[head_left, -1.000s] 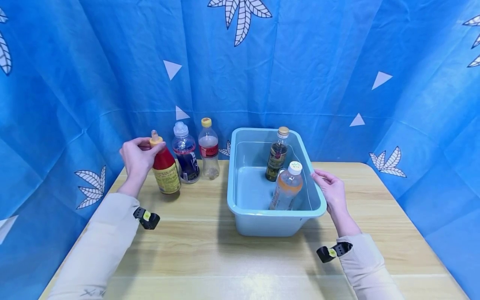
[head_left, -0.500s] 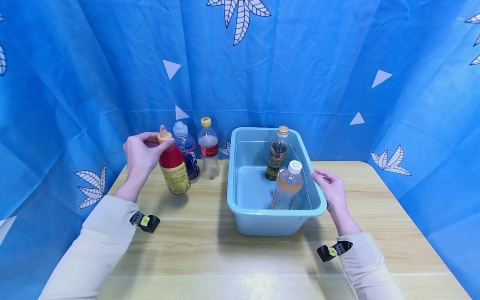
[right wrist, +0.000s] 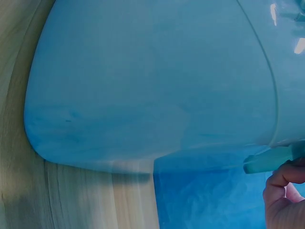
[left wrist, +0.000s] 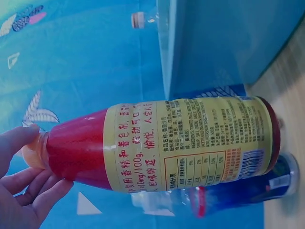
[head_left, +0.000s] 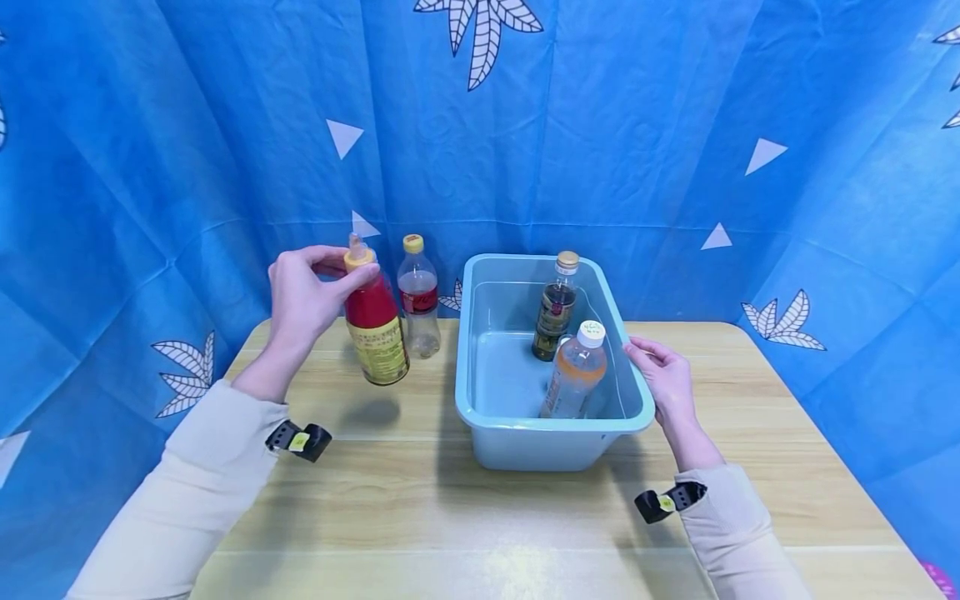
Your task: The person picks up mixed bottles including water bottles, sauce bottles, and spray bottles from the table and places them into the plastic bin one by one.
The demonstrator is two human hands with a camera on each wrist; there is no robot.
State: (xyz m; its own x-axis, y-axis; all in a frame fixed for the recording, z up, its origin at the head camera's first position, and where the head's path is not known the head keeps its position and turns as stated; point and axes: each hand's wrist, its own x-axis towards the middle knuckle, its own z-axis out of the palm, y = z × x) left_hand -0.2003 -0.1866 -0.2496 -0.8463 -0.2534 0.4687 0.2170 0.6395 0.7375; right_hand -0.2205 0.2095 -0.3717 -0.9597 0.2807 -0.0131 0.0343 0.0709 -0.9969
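Note:
My left hand (head_left: pixel 306 293) pinches a red ketchup bottle (head_left: pixel 378 333) with a yellow label by its yellow cap. The bottle hangs slightly tilted above the table, its shadow apart from its base. In the left wrist view, thumb and fingers of the left hand (left wrist: pixel 35 193) close round the cap. My right hand (head_left: pixel 663 379) holds the right rim of a light blue plastic bin (head_left: pixel 532 450); the right wrist view shows its curled fingers (right wrist: pixel 281 186) at that rim. Inside the bin stand a dark-liquid bottle (head_left: pixel 554 312) and a clear bottle with an orange band (head_left: pixel 576 375).
A clear bottle with a red label and yellow cap (head_left: pixel 419 304) stands left of the bin. A dark blue bottle (left wrist: pixel 271 179) shows behind the ketchup in the left wrist view, mostly hidden in the head view. A blue curtain (head_left: pixel 637 167) backs the wooden table (head_left: pixel 420 517).
The left hand has lifted the ketchup bottle off the table and carried it right, so it now covers the dark blue bottle. The right hand has stayed at the bin's rim.

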